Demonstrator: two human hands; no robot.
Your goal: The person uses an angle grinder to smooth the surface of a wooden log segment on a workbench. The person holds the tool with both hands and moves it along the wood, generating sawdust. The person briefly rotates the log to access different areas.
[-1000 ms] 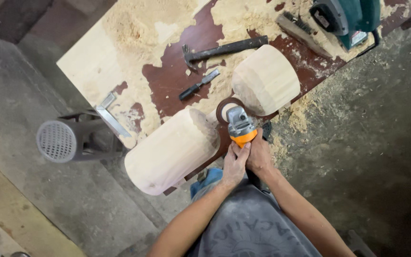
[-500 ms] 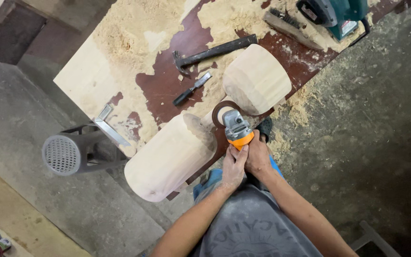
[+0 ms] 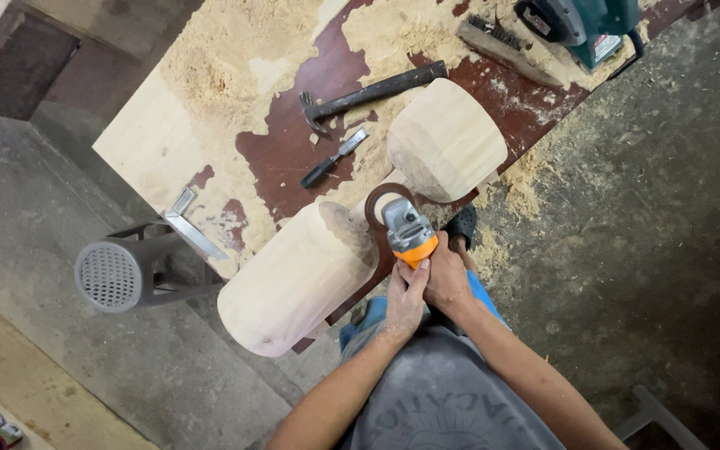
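From the head view, the left hand point(image 3: 404, 302) and right hand point(image 3: 447, 279) both grip tight around the orange angle grinder point(image 3: 407, 231), its disc in the narrow neck between the two bulbous ends of the carved wooden piece point(image 3: 302, 275) on the sawdust-strewn tabletop point(image 3: 152, 133); a hammer point(image 3: 372, 93) and chisel point(image 3: 332, 158) lie nearby.

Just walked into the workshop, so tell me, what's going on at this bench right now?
A person grips an orange angle grinder with both hands, left hand beside right hand. Its disc sits at the narrow neck of a big pale turned wood piece lying on a sawdust-covered bench. A hammer, chisel, wire brush and teal power tool lie on the bench beyond.
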